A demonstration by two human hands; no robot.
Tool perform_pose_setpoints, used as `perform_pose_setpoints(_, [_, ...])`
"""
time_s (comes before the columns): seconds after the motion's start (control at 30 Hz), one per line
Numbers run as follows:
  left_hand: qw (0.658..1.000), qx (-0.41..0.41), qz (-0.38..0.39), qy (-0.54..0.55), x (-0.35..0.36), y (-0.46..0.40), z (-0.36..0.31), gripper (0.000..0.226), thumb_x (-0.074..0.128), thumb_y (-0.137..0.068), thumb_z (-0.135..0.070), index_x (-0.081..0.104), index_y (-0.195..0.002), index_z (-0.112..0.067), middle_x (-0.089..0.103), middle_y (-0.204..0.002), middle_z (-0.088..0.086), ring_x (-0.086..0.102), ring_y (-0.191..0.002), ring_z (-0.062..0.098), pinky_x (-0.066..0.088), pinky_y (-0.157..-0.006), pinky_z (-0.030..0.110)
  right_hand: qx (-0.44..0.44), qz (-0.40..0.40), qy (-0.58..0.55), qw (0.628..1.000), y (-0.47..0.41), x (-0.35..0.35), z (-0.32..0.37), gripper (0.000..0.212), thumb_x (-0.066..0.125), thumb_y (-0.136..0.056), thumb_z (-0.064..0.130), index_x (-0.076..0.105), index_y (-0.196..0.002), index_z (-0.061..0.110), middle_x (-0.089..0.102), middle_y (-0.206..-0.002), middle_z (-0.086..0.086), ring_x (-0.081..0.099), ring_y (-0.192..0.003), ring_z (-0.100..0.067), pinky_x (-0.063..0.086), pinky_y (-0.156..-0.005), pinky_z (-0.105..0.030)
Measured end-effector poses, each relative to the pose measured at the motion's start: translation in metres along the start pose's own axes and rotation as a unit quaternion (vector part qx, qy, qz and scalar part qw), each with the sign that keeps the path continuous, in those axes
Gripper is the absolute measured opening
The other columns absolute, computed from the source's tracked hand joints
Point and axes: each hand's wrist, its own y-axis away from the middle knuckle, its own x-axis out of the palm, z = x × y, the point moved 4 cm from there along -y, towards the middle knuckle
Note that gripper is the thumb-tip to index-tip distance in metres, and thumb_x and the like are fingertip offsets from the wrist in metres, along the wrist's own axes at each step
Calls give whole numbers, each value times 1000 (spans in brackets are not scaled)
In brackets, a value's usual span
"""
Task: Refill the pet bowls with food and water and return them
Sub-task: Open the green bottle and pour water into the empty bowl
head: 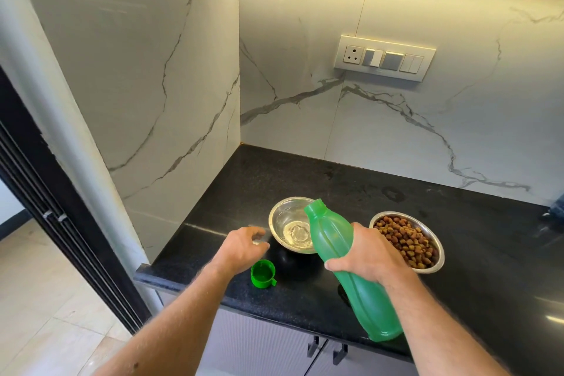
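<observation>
My right hand (367,256) grips a green plastic bottle (338,241) around its middle. The uncapped bottle is tilted, its mouth over a steel bowl (282,210) that holds a little water. My left hand (244,246) hovers just left of that bowl with relaxed fingers and holds nothing. The bottle's green cap (262,274) lies on the black counter (244,186) below my left hand. A second steel bowl (439,250), full of brown kibble, stands to the right, partly behind my right hand.
Marble-patterned walls close the counter's corner at the left and back. A switch and socket panel (385,57) sits on the back wall. The counter's front edge runs above cabinet door handles (326,348). A dark door frame (45,192) and tiled floor lie to the left.
</observation>
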Motion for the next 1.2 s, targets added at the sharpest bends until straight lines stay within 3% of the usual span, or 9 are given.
perform_pose_setpoints(0.23, [998,2,6,-62,11,6,-1,59,73,-87,-36,54,-142,-25,60,-139,0,61,-120,18,53,-100,34,-54,-79,-92,991,0,2,1,99,77,-42,81,55,-122,28,64,-95,16,62,-81,-3,49,-64,-22])
perform_pose_setpoints(0.4, [991,-9,55,-123,24,14,0,90,88,-69,-44,44,-147,-34,52,-145,-4,54,-128,20,51,-104,38,-79,-119,-145,979,3,2,1,97,77,-47,82,55,-124,28,62,-97,17,62,-83,-4,42,-60,-13])
perform_pose_setpoints(0.53, [978,8,43,-206,34,22,2,72,86,-75,-35,52,-138,-33,59,-135,-3,57,-118,16,52,-98,29,-92,-137,-184,969,4,-1,0,97,78,-49,82,57,-125,25,63,-98,17,63,-83,-2,45,-62,-12])
perform_pose_setpoints(0.73, [999,4,-45,9,20,31,-4,42,81,-75,-33,62,-113,-36,64,-106,-7,62,-94,8,55,-79,22,-107,-141,-208,962,6,-6,-1,99,77,-50,82,55,-128,25,62,-97,18,59,-80,3,41,-60,-10])
perform_pose_setpoints(0.93, [980,51,-106,158,2,35,-39,20,71,-83,-34,69,-103,-41,66,-108,-3,64,-101,15,56,-91,35,-102,-140,-200,964,6,-7,-2,102,75,-49,83,54,-130,24,64,-100,13,63,-86,-7,41,-60,-10])
perform_pose_setpoints(1.03, [929,62,-140,336,-1,34,-68,15,70,-89,-19,69,-103,-25,68,-103,5,69,-94,20,61,-82,38,-99,-147,-198,964,5,-10,-1,102,76,-48,83,54,-129,24,64,-100,13,64,-84,-8,41,-59,-10])
perform_pose_setpoints(1.13, [812,86,-173,550,-11,33,-106,18,72,-90,-12,56,-98,-8,66,-100,14,72,-88,18,62,-80,36,-91,-148,-194,965,4,-13,1,104,79,-48,82,52,-130,23,63,-101,12,64,-85,-10,45,-61,-15])
perform_pose_setpoints(1.2, [755,95,-194,620,-20,31,-128,27,73,-89,-14,49,-101,-10,63,-111,18,71,-103,24,59,-90,39,-87,-149,-185,967,3,-14,2,106,80,-49,81,50,-132,23,59,-101,13,61,-85,-10,42,-60,-16])
